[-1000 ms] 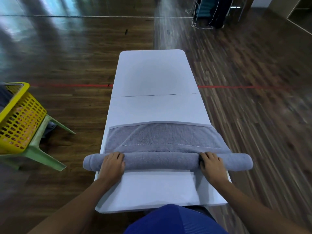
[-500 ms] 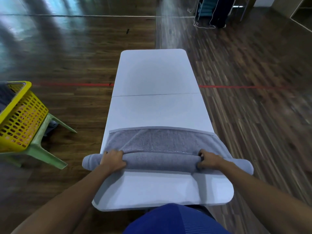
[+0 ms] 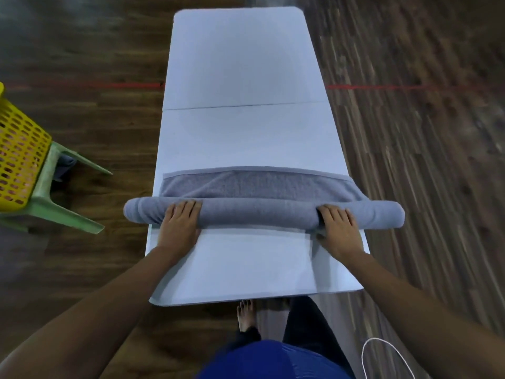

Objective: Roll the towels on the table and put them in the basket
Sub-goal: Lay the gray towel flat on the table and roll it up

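A grey towel [image 3: 259,214] lies across the near part of the white folding table [image 3: 240,64], most of it wound into a thick roll whose ends overhang both table sides. A short flat strip of it remains beyond the roll. My left hand [image 3: 180,225] presses flat on the roll's left part, fingers together and pointing away. My right hand [image 3: 338,228] presses on the right part the same way. The yellow perforated basket [image 3: 19,157] stands at the far left edge of the view, only partly seen.
The basket rests on a pale green plastic stool [image 3: 54,203] on the dark wooden floor left of the table. A red floor line [image 3: 382,87] runs behind the table. My bare foot [image 3: 246,315] and a white cable [image 3: 382,356] are below the table's near edge.
The roll has moved farther up the table and grown thicker; the flat strip beyond it is shorter. My hands went from gripping to flat on top, and the camera tilted downward.
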The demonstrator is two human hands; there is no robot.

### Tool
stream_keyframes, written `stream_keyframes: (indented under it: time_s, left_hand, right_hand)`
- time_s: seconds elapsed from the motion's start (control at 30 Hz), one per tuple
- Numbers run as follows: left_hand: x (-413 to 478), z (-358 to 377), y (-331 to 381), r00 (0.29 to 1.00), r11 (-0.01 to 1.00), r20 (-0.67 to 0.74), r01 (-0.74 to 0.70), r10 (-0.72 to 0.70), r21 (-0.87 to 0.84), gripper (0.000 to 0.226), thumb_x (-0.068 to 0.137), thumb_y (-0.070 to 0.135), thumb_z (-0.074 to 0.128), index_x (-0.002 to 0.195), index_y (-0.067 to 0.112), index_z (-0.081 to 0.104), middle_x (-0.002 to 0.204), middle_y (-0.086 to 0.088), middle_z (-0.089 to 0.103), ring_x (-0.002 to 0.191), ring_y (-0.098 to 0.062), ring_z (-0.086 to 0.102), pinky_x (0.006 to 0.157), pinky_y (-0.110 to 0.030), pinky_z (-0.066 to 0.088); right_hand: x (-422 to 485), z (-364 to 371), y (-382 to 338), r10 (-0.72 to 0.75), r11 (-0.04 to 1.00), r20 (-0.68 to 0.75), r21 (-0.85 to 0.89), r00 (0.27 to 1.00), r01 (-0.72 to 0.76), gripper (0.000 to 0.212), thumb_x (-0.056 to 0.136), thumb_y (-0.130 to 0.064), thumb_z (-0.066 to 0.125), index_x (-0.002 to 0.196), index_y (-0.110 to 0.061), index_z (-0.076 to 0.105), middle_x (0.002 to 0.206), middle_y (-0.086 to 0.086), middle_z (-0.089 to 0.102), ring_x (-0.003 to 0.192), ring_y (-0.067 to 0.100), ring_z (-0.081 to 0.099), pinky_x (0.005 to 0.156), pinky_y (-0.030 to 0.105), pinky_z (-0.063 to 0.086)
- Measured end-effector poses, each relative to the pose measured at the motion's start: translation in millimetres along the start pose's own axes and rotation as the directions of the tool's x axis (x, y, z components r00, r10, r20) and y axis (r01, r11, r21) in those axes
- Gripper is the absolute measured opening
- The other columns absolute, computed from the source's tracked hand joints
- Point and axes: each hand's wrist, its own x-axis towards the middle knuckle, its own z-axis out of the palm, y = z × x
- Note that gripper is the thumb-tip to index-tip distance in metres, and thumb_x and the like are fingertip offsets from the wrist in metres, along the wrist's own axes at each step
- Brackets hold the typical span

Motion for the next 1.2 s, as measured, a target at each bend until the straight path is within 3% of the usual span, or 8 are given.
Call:
stream_keyframes:
  time_s: [0.17, 0.27, 0.37, 0.47, 0.6, 0.77, 1.0, 1.2]
  left_hand:
    - [27, -15, -12, 0.997, 0.997, -0.052, -0.060, 0.057, -0.050, 0.050, 0.078, 0.033, 0.044, 0.119, 0.009, 0.060, 0.116, -0.015, 0.065, 0.107, -0.034, 0.057, 0.109, -0.054, 0.030]
    - [32, -32, -12, 0.996, 0.998, 0.073, -0.051, 0.053, -0.028, 0.041, 0.078, 0.042, 0.036, 0.098, 0.015, 0.061, 0.101, -0.012, 0.068, 0.099, -0.030, 0.059, 0.107, -0.048, 0.028]
    - [27, -39, -13, 0.971, 0.995, 0.237, 0.031, -0.009, -0.091, 0.038, 0.073, 0.049, 0.031, 0.087, 0.020, 0.052, 0.097, -0.011, 0.069, 0.092, -0.030, 0.060, 0.091, -0.041, 0.036]
    - [14, -32, -19, 0.994, 0.983, 0.100, 0.068, -0.051, -0.172, 0.044, 0.074, 0.040, 0.048, 0.111, 0.017, 0.055, 0.103, -0.010, 0.067, 0.093, -0.031, 0.060, 0.087, -0.044, 0.043]
    - [-9, -11, -5, 0.967, 0.992, -0.255, -0.013, -0.019, -0.124, 0.039, 0.087, 0.029, 0.044, 0.111, 0.004, 0.061, 0.108, -0.016, 0.064, 0.098, -0.034, 0.059, 0.091, -0.047, 0.045]
    - [-14, 7, 1, 0.999, 0.999, -0.045, -0.002, 0.001, -0.035, 0.066, 0.079, 0.036, 0.067, 0.133, 0.003, 0.049, 0.130, -0.017, 0.055, 0.120, -0.035, 0.051, 0.109, -0.051, 0.034]
    - [17, -15, -1, 0.998, 0.998, -0.030, 0.055, -0.056, -0.028, 0.056, 0.071, 0.038, 0.059, 0.117, 0.007, 0.062, 0.115, -0.015, 0.058, 0.105, -0.034, 0.051, 0.101, -0.050, 0.038]
    - [49, -13, -21, 0.989, 0.973, -0.089, 0.096, -0.117, -0.208, 0.061, 0.092, 0.046, 0.038, 0.138, 0.007, 0.043, 0.121, -0.017, 0.061, 0.110, -0.035, 0.056, 0.106, -0.053, 0.036]
  right_hand:
    - [29, -20, -2, 0.042, 0.998, -0.054, 0.055, 0.998, -0.039, 0.035, 0.075, -0.028, 0.062, 0.109, -0.019, 0.065, 0.106, 0.006, 0.068, 0.104, 0.032, 0.058, 0.091, 0.042, 0.034]
    - [45, -37, -5, 0.113, 0.993, 0.161, 0.013, 0.980, -0.116, 0.016, 0.084, -0.032, 0.053, 0.096, -0.027, 0.062, 0.101, 0.001, 0.067, 0.106, 0.026, 0.056, 0.092, 0.041, 0.032]
    - [50, -42, -12, 0.138, 0.987, 0.361, 0.029, 0.922, -0.159, 0.019, 0.090, -0.037, 0.046, 0.097, -0.026, 0.059, 0.104, 0.000, 0.064, 0.112, 0.024, 0.052, 0.098, 0.042, 0.025]
    - [44, -39, -14, 0.118, 0.990, 0.159, 0.054, 0.980, -0.128, 0.032, 0.087, -0.034, 0.056, 0.117, -0.027, 0.058, 0.120, 0.000, 0.058, 0.115, 0.028, 0.049, 0.098, 0.044, 0.028]
    - [31, -29, -12, -0.001, 0.999, -0.199, 0.051, 0.980, 0.011, 0.021, 0.088, -0.032, 0.061, 0.102, -0.018, 0.068, 0.108, 0.003, 0.064, 0.102, 0.031, 0.056, 0.086, 0.041, 0.036]
    - [18, -10, -1, -0.090, 0.996, -0.040, -0.028, 0.995, 0.089, 0.070, 0.070, -0.048, 0.078, 0.130, -0.021, 0.053, 0.131, 0.002, 0.056, 0.121, 0.027, 0.049, 0.113, 0.046, 0.024]
    - [63, -29, -7, -0.036, 0.996, 0.011, -0.076, 0.999, 0.037, 0.046, 0.076, -0.053, 0.058, 0.116, -0.029, 0.064, 0.122, -0.003, 0.053, 0.116, 0.024, 0.045, 0.101, 0.041, 0.026]
    - [98, -40, -3, 0.055, 0.998, 0.034, -0.037, 0.998, -0.054, 0.059, 0.082, -0.063, 0.031, 0.127, -0.030, 0.052, 0.126, -0.002, 0.058, 0.118, 0.022, 0.051, 0.102, 0.043, 0.025]
